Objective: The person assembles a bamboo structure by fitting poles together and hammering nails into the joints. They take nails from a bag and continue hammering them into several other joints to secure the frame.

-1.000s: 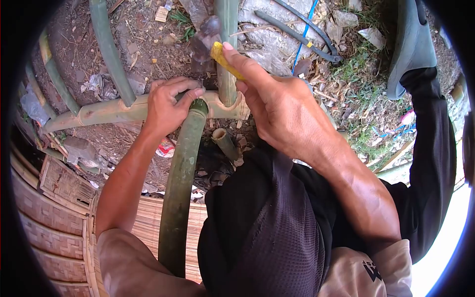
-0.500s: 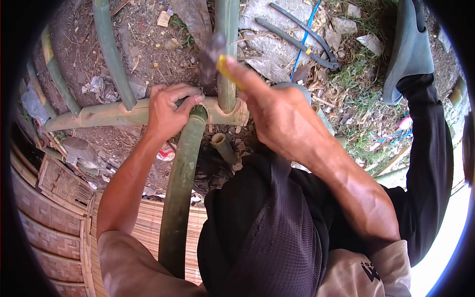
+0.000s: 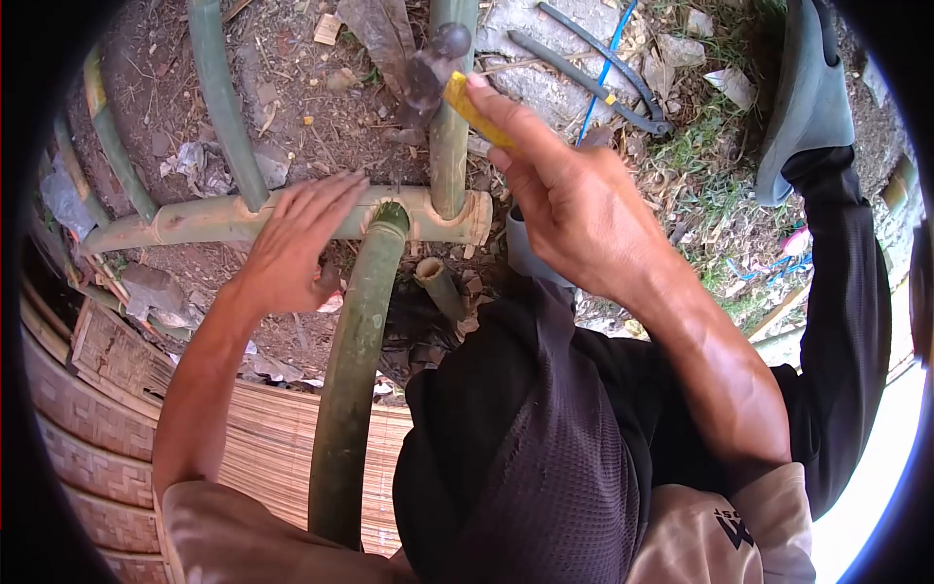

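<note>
A hammer (image 3: 428,80) with a dark metal head and a yellow handle is in my right hand (image 3: 593,219), fingers wrapped round the handle. Its head is over the upright green bamboo pole at the top. My left hand (image 3: 300,238) lies with fingers stretched out on the horizontal bamboo pole (image 3: 209,222), left of the joint. There the notched end of a long bamboo pole (image 3: 352,355) meets the horizontal one. A thin dark sliver, perhaps a nail, shows just above that end; it is too small to be sure.
Pincers (image 3: 593,83) with dark handles lie on a stone at the upper right, across a blue cord (image 3: 608,68). More bamboo poles (image 3: 226,107) join the horizontal one on the left. A short bamboo stub (image 3: 441,289) stands below. A woven bamboo panel (image 3: 97,457) is at lower left.
My left hand has let go at the joint, moved left and spread its fingers along the horizontal pole. My right hand and the hammer have shifted slightly right, the hammer head upward.
</note>
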A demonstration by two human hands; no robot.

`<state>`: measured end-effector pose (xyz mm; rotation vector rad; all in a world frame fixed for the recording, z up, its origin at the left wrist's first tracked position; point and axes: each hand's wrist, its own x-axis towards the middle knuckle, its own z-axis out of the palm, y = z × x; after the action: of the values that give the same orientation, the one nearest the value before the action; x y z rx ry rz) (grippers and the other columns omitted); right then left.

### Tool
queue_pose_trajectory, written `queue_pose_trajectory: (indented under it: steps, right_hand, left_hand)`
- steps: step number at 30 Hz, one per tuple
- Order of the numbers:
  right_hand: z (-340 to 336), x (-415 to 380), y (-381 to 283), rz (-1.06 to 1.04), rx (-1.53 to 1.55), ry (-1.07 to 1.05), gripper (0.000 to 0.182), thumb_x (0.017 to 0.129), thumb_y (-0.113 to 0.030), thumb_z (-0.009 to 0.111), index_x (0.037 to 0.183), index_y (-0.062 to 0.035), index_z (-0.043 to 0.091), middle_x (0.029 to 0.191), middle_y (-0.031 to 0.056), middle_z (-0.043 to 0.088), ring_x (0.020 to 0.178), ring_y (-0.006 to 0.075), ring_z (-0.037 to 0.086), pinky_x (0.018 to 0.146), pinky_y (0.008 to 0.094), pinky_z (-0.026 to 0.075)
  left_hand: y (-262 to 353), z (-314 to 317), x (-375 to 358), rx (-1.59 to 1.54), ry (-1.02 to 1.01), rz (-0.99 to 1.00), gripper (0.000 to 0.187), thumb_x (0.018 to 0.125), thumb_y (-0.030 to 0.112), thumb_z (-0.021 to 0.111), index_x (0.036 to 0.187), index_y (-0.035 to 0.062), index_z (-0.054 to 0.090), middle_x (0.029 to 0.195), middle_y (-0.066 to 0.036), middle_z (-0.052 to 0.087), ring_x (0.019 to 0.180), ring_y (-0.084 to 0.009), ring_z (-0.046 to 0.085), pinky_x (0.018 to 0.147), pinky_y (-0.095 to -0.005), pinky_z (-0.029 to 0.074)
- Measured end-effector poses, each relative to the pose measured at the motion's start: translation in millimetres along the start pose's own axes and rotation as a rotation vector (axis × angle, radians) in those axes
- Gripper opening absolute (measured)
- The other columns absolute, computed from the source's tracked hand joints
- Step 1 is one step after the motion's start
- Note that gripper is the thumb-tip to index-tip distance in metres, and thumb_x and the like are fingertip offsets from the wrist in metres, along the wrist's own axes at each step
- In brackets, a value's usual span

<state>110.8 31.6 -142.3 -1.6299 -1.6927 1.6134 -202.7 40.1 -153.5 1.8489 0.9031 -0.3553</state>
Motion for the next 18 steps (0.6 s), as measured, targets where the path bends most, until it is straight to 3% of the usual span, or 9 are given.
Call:
queue_pose_trajectory:
  steps: [2,3,5,11,13,18]
  right_hand:
    - [9.6,-2.5,-0.1,0.079,0.038,-0.083,0.053,0.098,-0.005,0.058,0.149,-0.0138,0.045,0.068,0.0217,0.063,0.055,0.0336,0.065,0.057,0.0391,0.051]
    - [9.6,-4.2,-1.5,0.125,0.066,-0.162,0.055,0.097,-0.004,0.059,0.15,-0.013,0.044,0.076,0.0229,0.067,0.061,0.0359,0.067,0.059,0.0407,0.051]
    - [22.6,-11.2,2.9,0.101,0.073,-0.15,0.055,0.097,-0.004,0.059,0.15,-0.0123,0.044,0.08,0.0236,0.068,0.063,0.0362,0.067,0.059,0.0412,0.051]
    - [11.6,-7.6,-11.0,0.129,0.006,-0.229,0.056,0.097,-0.002,0.06,0.15,-0.0114,0.043,0.096,0.0234,0.071,0.069,0.0307,0.071,0.062,0.0378,0.054]
    - [15.9,-4.3,-13.1,0.092,0.09,0.008,0.054,0.098,-0.003,0.059,0.15,-0.0124,0.044,0.1,0.0216,0.072,0.069,0.0254,0.072,0.061,0.0345,0.055]
    - [24.3,-4.6,-4.8,0.014,0.07,0.068,0.053,0.1,-0.003,0.058,0.149,-0.0133,0.044,0.104,0.0199,0.073,0.065,0.023,0.072,0.059,0.0332,0.054]
  left_hand:
    - [3.0,8.8,-1.7,0.319,-0.062,0.033,0.073,0.076,0.012,0.071,0.144,-0.0003,0.048,0.148,-0.017,0.049,0.137,-0.0304,0.045,0.116,-0.0453,0.03]
    - [-1.7,20.2,-1.1,0.313,-0.064,0.023,0.073,0.076,0.012,0.071,0.144,-0.0003,0.048,0.148,-0.017,0.049,0.137,-0.0304,0.045,0.116,-0.0453,0.03]
    - [-15.6,45.3,8.9,0.537,0.104,0.112,0.071,0.073,0.011,0.072,0.14,0.0026,0.052,0.146,-0.011,0.053,0.134,-0.0247,0.05,0.112,-0.0418,0.037]
    - [-18.7,49.7,13.8,0.272,0.322,0.176,0.061,0.066,0.007,0.076,0.125,0.0033,0.064,0.126,-0.011,0.067,0.117,-0.0287,0.063,0.099,-0.0404,0.049]
    - [-18.5,49.8,12.0,0.26,0.32,0.15,0.063,0.063,0.005,0.078,0.124,0.0041,0.065,0.125,-0.012,0.068,0.116,-0.0289,0.064,0.098,-0.0409,0.05]
    - [-17.9,52.8,11.1,0.22,0.323,0.119,0.072,0.054,0.001,0.083,0.124,0.0055,0.066,0.122,-0.012,0.069,0.115,-0.029,0.064,0.097,-0.0413,0.05]
